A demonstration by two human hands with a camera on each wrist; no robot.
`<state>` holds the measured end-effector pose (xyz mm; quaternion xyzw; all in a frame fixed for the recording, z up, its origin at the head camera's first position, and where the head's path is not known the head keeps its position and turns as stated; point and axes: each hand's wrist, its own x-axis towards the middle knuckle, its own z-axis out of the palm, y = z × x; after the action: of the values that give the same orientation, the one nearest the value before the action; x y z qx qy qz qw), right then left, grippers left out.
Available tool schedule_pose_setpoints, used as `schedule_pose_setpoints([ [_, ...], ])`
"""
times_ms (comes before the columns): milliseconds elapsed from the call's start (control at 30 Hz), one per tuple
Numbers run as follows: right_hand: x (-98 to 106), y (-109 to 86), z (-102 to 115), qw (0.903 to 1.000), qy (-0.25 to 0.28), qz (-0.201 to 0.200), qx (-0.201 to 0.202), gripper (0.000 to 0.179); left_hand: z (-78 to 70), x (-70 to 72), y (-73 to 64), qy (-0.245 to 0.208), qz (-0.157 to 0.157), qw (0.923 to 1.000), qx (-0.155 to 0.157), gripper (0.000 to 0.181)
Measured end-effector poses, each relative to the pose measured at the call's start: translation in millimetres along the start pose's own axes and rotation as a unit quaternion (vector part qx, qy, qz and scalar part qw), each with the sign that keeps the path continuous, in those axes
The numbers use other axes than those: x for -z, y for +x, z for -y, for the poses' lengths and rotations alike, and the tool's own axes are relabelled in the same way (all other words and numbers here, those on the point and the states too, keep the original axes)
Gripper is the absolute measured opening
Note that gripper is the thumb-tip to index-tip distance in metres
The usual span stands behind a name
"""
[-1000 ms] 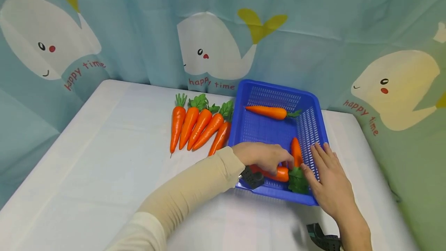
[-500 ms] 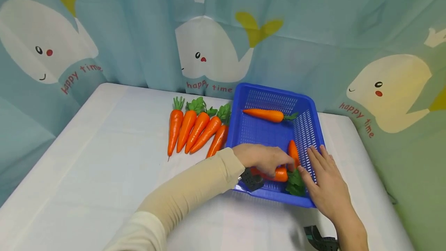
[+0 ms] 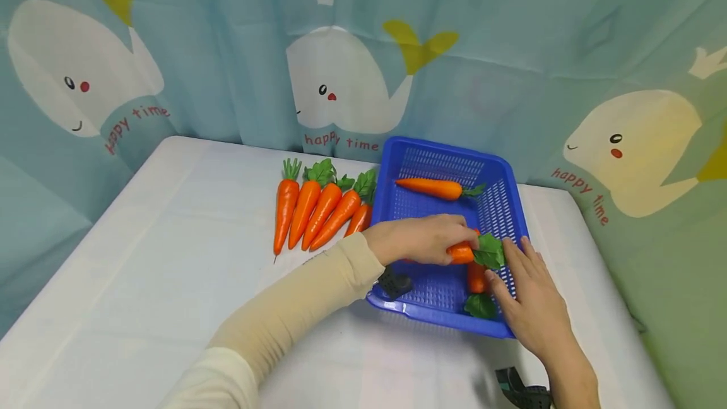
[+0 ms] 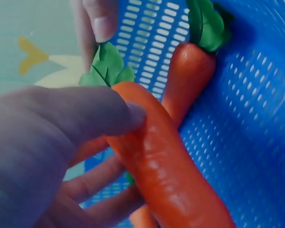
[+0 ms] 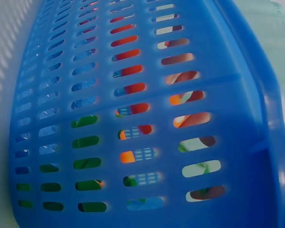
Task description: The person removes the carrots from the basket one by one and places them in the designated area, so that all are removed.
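- We see the left hand (image 3: 428, 238) pinching a carrot (image 4: 166, 161) inside the blue basket (image 3: 443, 319), the thumb pressed on one flank and fingers curled beneath the other.
- This held carrot crosses above the near right carrot (image 3: 477, 278), its leaves (image 3: 490, 252) pointing right and its body running left under the hand. We cannot tell whether the two carrots touch.
- The right hand (image 3: 534, 295) lies apart from the held carrot, its fingers extended along the basket's right rim. We cannot tell whether the leaves brush its fingertips.
- Another carrot (image 3: 434, 188) lies at the far side of the basket, tip left. Left of the basket, five carrots (image 3: 324, 210) lie side by side on the white table (image 3: 170, 270), leaves far and tips near.
- We judge the held carrot to be an artificial one, light and fairly stiff. Its skin is smooth and glossy, so it could roll or slip under a loose pinch.
- We would take hold where the left hand has it, around the thick body just behind the leaves; a hold nearer the tapered tip would likely let the heavier end swing.
- The leaves look thin and pliable, a poor handle that may bend or pull loose.
- The slotted basket looks light too, so we think it could slide without a steadying hand.
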<state>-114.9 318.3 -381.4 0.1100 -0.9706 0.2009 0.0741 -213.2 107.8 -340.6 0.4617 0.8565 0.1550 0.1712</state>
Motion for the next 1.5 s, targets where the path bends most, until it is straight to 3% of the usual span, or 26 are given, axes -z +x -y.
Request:
schedule_pose_setpoints([
  [233, 2, 0.9, -1, 0.9999, -0.008, -0.006, 0.009, 0.061, 5.6, 18.0, -11.5, -0.016, -0.04, 0.9989, -0.015, 0.046],
  [400, -1, -1.0, -1, 1.0, -0.005, 0.003, 0.008, 0.062, 9.9, 22.5, -18.6, -0.027, -0.072, 0.9968, -0.022, 0.046],
  [633, 2, 0.1, 0, 1.0, -0.007, -0.005, 0.004, 0.062, 11.4, 28.1, -23.6, -0.007, -0.157, 0.9865, -0.045, 0.045],
  [1067, -1, -0.3, -2, 1.0, 0.001, -0.004, -0.001, 0.061, 28.3, 22.1, -41.5, 0.035, -0.244, 0.9691, 0.016, 0.044],
  [1367, -4, -3.0, 1, 0.9999, 0.003, 0.011, -0.012, 0.061, 45.3, 14.2, -59.8, 0.025, -0.272, 0.9615, 0.027, 0.045],
  [1500, -1, -2.7, 2, 0.9999, 0.002, 0.007, -0.014, 0.061, 49.9, 12.6, -65.4, 0.039, -0.298, 0.9536, 0.021, 0.044],
])
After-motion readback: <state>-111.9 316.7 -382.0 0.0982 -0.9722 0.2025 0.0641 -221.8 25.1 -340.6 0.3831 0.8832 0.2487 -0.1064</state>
